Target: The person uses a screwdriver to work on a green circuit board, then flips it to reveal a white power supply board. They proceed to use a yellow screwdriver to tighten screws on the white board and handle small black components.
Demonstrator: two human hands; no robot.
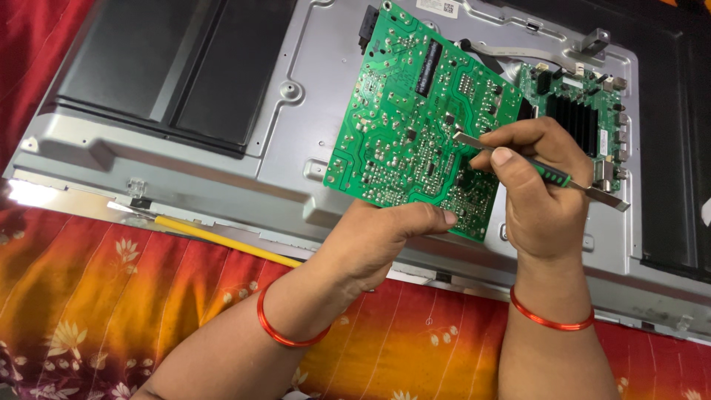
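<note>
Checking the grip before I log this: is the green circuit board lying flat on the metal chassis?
No, the left hand holds the green circuit board tilted up by its lower edge, while the right hand holds a tool to it.

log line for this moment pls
left hand: holds green circuit board by lower edge | right hand: flat metal tool, tip on board | under: grey metal panel

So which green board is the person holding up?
Find the big grey metal panel lying on the red flowery cloth. The board is lifted above its middle, gripped by the left hand. It is larger than the fixed green board, and shows only solder dots.
</note>
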